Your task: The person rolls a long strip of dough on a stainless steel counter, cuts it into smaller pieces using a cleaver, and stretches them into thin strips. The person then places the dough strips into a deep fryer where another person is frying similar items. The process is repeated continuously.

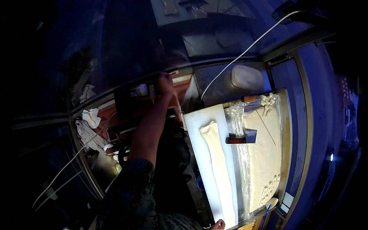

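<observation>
My left hand (165, 84) is stretched out to the far ledge, beside a small pinkish object (174, 72); whether it grips anything is too dark to tell. At the bottom edge my right hand (218, 224) is partly in view, by the near end of a long strip of dough (219, 161) on a white board (194, 123). To the right, a scraper with a wooden handle (235, 140) and a metal blade lies across plastic film (243, 169) and a large slab of dough (263, 161). A thin stick (266, 128) rests on the slab.
A lidded plastic container (247, 77) stands beyond the board. A white cable (244, 51) hangs across the upper right. White cloths (91, 118) lie at the left ledge. A small bowl (272, 203) with a blue-handled tool sits at the slab's near corner. Window frames surround the work area.
</observation>
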`<action>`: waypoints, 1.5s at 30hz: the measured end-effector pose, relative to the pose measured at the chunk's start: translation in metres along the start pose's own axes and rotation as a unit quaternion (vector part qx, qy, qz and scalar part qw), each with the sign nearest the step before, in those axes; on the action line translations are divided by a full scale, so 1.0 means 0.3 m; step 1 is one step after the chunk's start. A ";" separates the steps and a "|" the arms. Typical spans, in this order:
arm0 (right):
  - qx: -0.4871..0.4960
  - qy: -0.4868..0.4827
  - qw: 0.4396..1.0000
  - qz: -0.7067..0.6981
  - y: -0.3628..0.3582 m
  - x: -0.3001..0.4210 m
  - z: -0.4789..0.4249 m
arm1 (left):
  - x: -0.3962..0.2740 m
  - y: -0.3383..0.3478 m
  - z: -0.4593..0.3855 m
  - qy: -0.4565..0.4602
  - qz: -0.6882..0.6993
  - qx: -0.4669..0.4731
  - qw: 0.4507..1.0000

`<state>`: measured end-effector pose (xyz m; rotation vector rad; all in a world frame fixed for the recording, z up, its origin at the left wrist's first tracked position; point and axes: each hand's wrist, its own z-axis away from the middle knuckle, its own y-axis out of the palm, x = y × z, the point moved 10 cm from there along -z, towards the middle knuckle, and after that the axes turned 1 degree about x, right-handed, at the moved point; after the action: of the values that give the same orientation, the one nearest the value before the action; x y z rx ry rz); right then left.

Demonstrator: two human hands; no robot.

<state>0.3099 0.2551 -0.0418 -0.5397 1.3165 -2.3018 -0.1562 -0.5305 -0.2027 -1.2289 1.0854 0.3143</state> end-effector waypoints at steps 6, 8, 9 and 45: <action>0.000 -0.001 1.000 -0.016 0.011 -0.021 -0.021 | 0.014 -0.008 0.000 -0.054 -0.027 0.018 0.998; 0.001 -0.004 1.000 -0.022 0.020 -0.030 -0.022 | 0.025 -0.022 0.008 -0.087 -0.023 0.016 0.996; 0.001 -0.008 1.000 -0.026 0.020 -0.031 -0.024 | 0.025 -0.032 0.007 -0.084 -0.022 0.012 0.996; -0.188 -0.265 0.945 0.035 -0.100 -0.286 -0.357 | -0.889 0.253 1.380 0.467 -0.313 0.357 0.746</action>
<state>0.3193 0.3909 -0.0763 -1.1237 1.4561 -1.6721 -0.1379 -0.0535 -0.0596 -0.9207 1.3268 -1.2791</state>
